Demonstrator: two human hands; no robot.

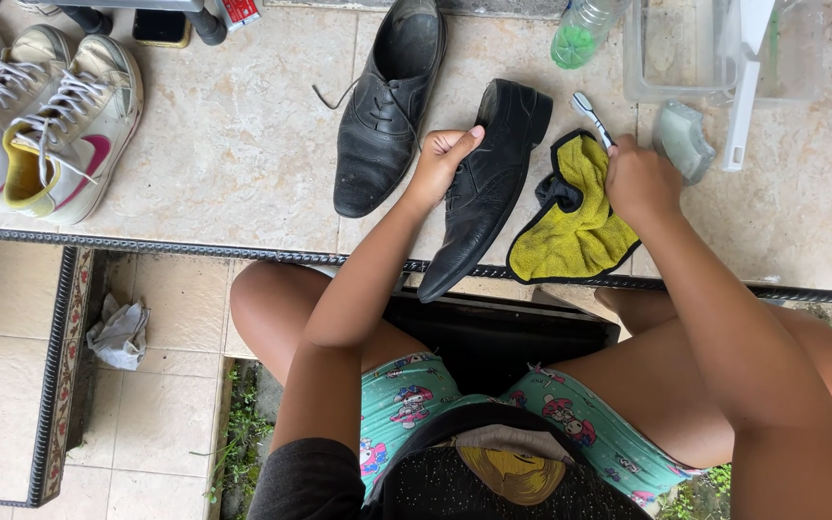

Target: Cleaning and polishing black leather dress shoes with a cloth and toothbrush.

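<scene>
At the upper right of the frame a clear tub point(639, 58) sits on the tiled ledge point(233, 135), with a white plastic piece point(745, 91) leaning over its rim; what lies inside is hard to make out through the glare, perhaps only a little water. Just left of the tub a clear bottle point(582, 29) holds something green at its base. Below the tub lies a pale grey brush point(683, 140). In the centre the left hand point(440, 159) is curled around the side of a black shoe point(488, 183), thumb up against the leather, holding it tilted with its toe pointing past the ledge's dark patterned edge point(185, 248). The right hand point(639, 178) is closed in a fist, pinching a toothbrush point(591, 116) whose head points to the upper left, and it rests on a yellow cloth point(575, 217) with black trim that lies just beside the shoe and reaches the ledge edge. A second black shoe point(385, 106), laces loose, lies to the left, close to the held one. Well apart at the upper left stand white sneakers point(65, 120). Bare tile lies open between sneakers and shoes. At the lower left, on the lower floor, lies a crumpled rag point(119, 332).
</scene>
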